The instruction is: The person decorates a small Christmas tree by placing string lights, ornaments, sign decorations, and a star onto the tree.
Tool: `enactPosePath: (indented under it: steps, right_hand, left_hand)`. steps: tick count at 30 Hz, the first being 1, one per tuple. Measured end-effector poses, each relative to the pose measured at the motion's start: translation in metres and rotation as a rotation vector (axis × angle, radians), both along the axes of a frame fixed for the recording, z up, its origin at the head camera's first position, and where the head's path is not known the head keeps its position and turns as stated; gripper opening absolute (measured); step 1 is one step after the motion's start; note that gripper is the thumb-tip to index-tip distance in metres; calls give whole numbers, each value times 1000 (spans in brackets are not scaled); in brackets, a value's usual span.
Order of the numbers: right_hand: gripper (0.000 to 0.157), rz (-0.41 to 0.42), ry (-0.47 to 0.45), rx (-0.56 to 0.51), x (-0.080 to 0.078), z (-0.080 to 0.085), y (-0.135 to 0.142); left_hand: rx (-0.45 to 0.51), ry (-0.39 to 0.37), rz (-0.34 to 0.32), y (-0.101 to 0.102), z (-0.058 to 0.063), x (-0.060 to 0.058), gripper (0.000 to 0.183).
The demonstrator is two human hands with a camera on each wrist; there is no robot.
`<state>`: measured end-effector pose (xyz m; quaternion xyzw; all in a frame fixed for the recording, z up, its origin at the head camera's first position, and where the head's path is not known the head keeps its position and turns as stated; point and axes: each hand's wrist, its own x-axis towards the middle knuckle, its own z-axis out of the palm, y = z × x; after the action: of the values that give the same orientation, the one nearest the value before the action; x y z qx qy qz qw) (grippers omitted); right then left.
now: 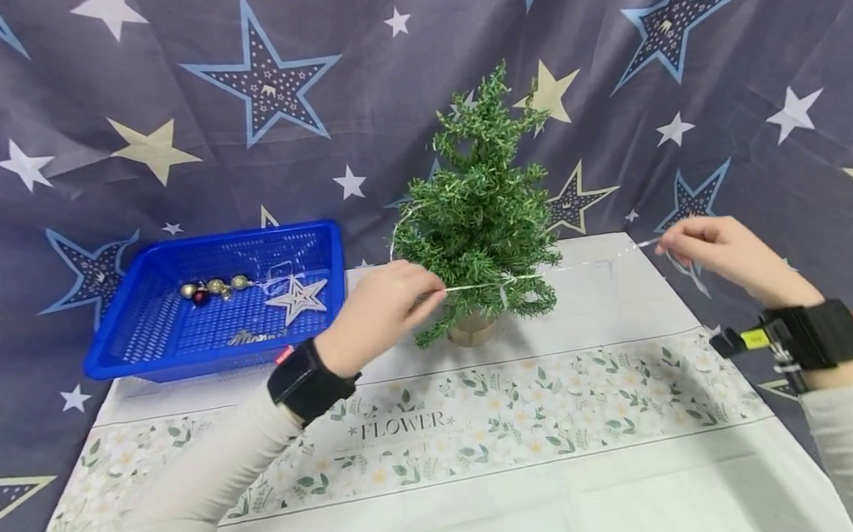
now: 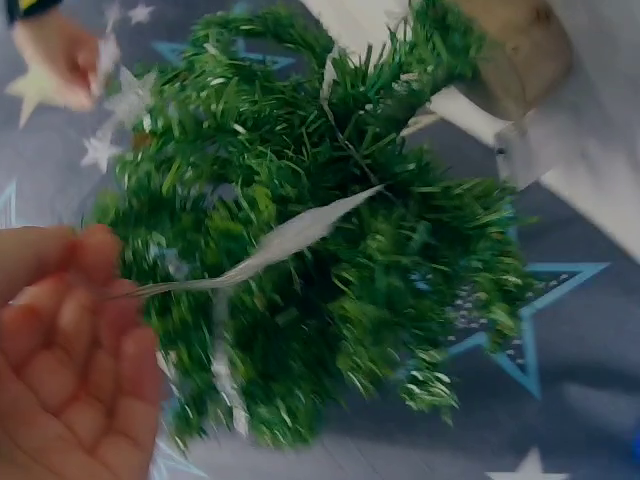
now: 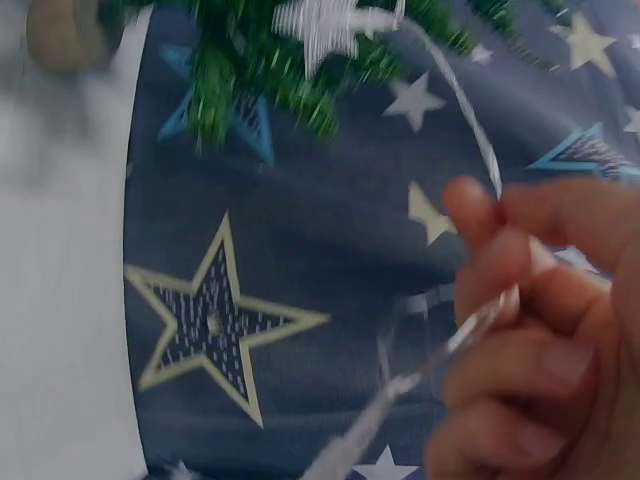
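A small green artificial Christmas tree point(image 1: 485, 203) stands upright on a round brown base point(image 1: 472, 331). Across its lower front runs a thin silvery-white ribbon point(image 1: 532, 275), drawn out between both hands. My left hand point(image 1: 380, 307) is at the tree's left side, pinching the ribbon between thumb and finger. Well to the right of the tree, my right hand point(image 1: 730, 255) pinches the other part, with a loose tail hanging below. In the left wrist view the ribbon point(image 2: 295, 238) looks flat and twisted before the branches. The right wrist view shows the ribbon's tail point(image 3: 370, 430) trailing from the fingers.
A blue plastic basket point(image 1: 201, 370) sits at the back left. Inside lie gold baubles point(image 1: 216, 285), a dark red bauble point(image 1: 199, 298), a white star ornament point(image 1: 299, 299) and silvery lettering point(image 1: 255, 336). A star-printed curtain point(image 1: 385, 127) hangs behind the white floral tablecloth point(image 1: 534, 491).
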<state>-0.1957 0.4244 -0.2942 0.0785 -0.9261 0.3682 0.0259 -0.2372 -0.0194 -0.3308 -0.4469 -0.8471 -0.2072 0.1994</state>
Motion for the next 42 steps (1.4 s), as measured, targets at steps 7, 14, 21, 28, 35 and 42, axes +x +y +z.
enactPosePath:
  steps: [7, 14, 21, 28, 35, 42]
  right_hand:
    - [35, -133, 9, 226, -55, 18, 5]
    - [29, -190, 27, 138, -84, 47, 8]
    - [30, -199, -8, 228, -120, 89, 8]
    - [40, -104, -68, 496, -168, 129, -24]
    - [31, -25, -229, 649, -203, 172, -86]
    - [36, 151, -411, 921, -229, 218, -144]
  left_hand:
    - [-29, 89, 37, 22, -1, 1, 12]
    - [129, -119, 122, -5, 25, -22, 22]
    - [193, -319, 274, -27, 35, -68, 47]
    - [225, -785, 259, -29, 4, -90, 63]
    - [453, -1048, 130, -20, -13, -86, 59]
    - [447, -1021, 112, -12, -11, -87, 51]
